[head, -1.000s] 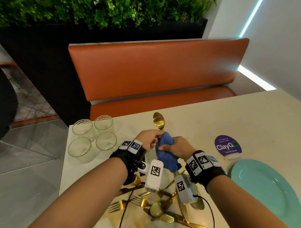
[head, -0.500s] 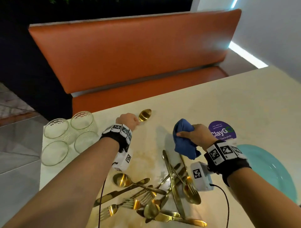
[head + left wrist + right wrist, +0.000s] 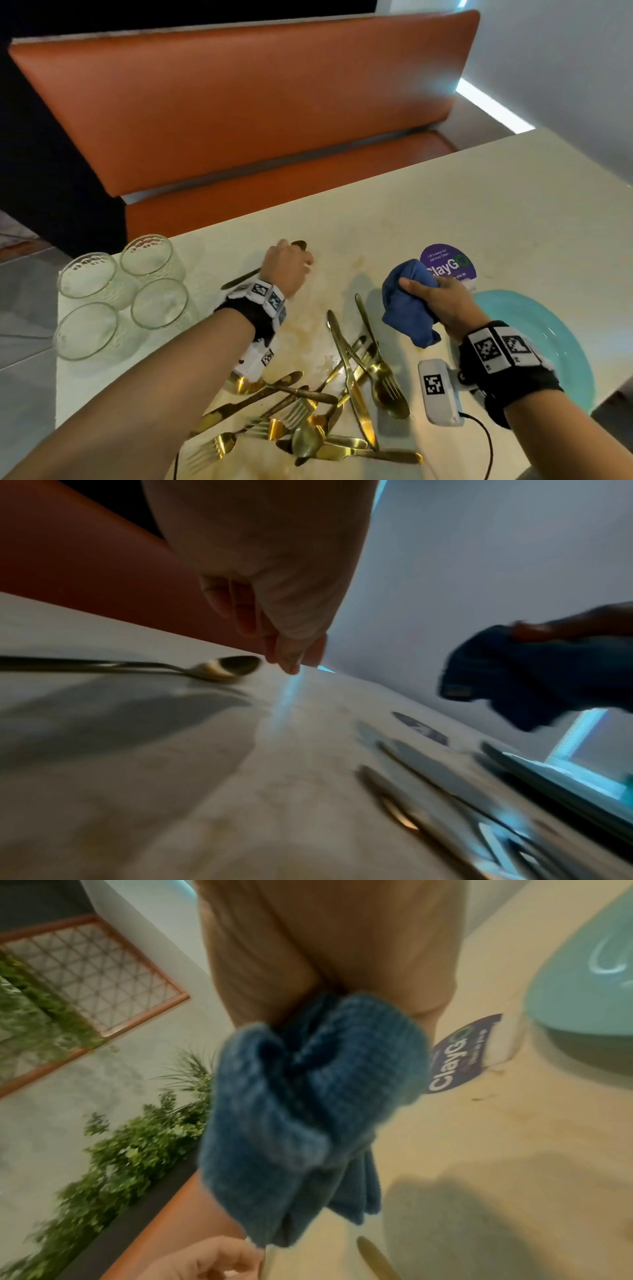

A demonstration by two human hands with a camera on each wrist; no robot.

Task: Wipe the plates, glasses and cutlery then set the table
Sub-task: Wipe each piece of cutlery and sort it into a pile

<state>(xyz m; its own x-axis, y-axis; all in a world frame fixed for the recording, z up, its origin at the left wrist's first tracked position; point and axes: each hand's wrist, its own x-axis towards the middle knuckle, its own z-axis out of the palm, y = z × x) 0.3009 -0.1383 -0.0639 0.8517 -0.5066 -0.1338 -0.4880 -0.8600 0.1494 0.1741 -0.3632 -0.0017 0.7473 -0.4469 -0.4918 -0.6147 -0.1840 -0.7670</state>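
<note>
A gold spoon [image 3: 239, 279] lies flat on the cream table [image 3: 445, 192] beside the glasses, its bowl [image 3: 232, 666] pointing to the far edge. My left hand [image 3: 301, 260] hovers just over the bowl. In the left wrist view its fingers [image 3: 291, 656] hang loosely curled beside the spoon and hold nothing. My right hand [image 3: 442, 301] grips a bunched blue cloth [image 3: 407, 308] above the table, near the teal plate [image 3: 548, 342]. The cloth [image 3: 308, 1096] fills the right wrist view. A heap of gold cutlery [image 3: 325, 411] lies near me between my arms.
Several clear glasses [image 3: 120, 294] stand grouped at the table's left end. A purple round sticker [image 3: 448, 262] is on the table behind the cloth. An orange bench [image 3: 239, 102] runs along the far side. The table's left edge is close to the glasses.
My hands have parted: the left carried the spoon leftward, laid it on the table and let go, while the right drew the cloth off to the right. My head has tilted down.
</note>
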